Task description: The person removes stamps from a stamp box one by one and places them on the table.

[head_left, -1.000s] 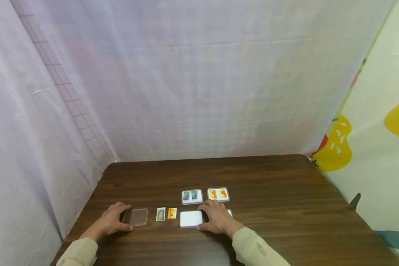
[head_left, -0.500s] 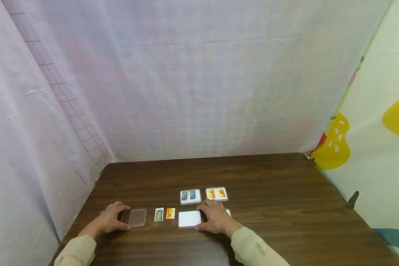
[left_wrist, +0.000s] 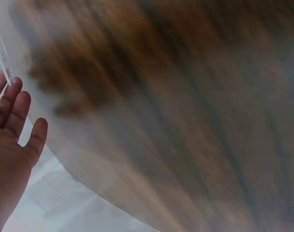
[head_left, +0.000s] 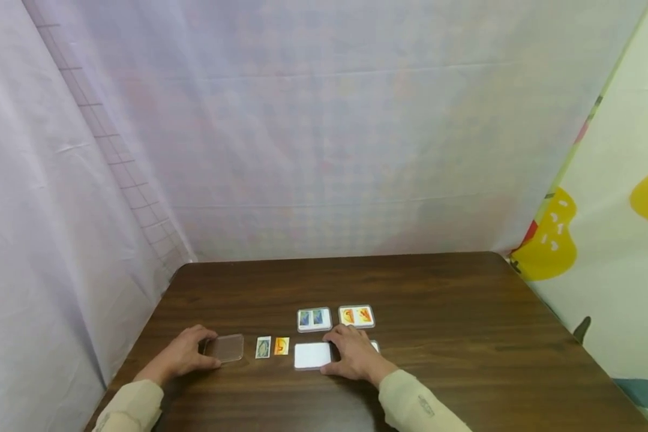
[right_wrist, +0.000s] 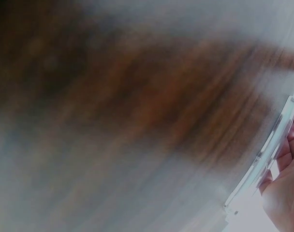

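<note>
On the left of the table, my left hand (head_left: 186, 353) holds a clear, flat plastic cover (head_left: 227, 348) by its left end, thumb on the near edge and fingers on the far one. Its edge (left_wrist: 3, 60) shows between the fingertips in the left wrist view. My right hand (head_left: 353, 354) grips the right end of a clear case with a white face (head_left: 311, 355). Between the hands lie two small stamp-like picture cards, one greenish (head_left: 263, 347) and one orange (head_left: 282, 346). A clear case edge (right_wrist: 263, 154) appears beside the right hand in the right wrist view.
Behind the right hand lie a case with two blue-green pictures (head_left: 314, 320) and another with two orange ones (head_left: 356, 316). A further case (head_left: 375, 346) is mostly hidden by that hand. White curtains (head_left: 324, 150) surround the brown table (head_left: 437, 300).
The clear cover in my left hand has risen slightly and tilted a little. My right hand and the cards stay in place; the head view has shifted slightly.
</note>
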A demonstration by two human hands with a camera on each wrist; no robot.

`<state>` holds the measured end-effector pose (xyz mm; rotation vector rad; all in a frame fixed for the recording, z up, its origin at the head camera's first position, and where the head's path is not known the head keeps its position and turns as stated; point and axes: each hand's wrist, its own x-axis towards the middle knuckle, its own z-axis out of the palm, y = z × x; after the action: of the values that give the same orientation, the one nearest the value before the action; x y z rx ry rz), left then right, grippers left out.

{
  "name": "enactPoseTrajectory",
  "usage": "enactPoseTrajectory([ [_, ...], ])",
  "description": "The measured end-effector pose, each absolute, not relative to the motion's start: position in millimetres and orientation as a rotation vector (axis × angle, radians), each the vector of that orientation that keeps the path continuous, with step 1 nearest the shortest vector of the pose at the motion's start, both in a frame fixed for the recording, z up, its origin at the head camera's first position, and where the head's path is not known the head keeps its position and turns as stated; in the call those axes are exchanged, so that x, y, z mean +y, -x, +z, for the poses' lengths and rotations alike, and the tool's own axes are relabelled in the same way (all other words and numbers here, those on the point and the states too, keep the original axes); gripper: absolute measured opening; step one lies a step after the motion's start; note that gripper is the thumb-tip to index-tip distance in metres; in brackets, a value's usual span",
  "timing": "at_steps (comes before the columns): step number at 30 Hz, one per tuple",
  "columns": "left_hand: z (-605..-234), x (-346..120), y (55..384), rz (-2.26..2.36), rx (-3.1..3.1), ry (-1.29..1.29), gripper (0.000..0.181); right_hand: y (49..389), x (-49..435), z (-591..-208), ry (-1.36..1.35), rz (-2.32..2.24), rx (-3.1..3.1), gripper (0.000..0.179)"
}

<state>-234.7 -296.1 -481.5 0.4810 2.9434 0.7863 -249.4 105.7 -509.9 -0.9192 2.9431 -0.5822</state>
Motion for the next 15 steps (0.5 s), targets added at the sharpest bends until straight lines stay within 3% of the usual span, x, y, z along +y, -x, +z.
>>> enactPoseTrajectory([
  [15,-472.0,-262.5,242.1,0.848,3.058,-0.635,0.058,246.8,105.3,-506.1,0.911,-0.605,2.933,0.063],
])
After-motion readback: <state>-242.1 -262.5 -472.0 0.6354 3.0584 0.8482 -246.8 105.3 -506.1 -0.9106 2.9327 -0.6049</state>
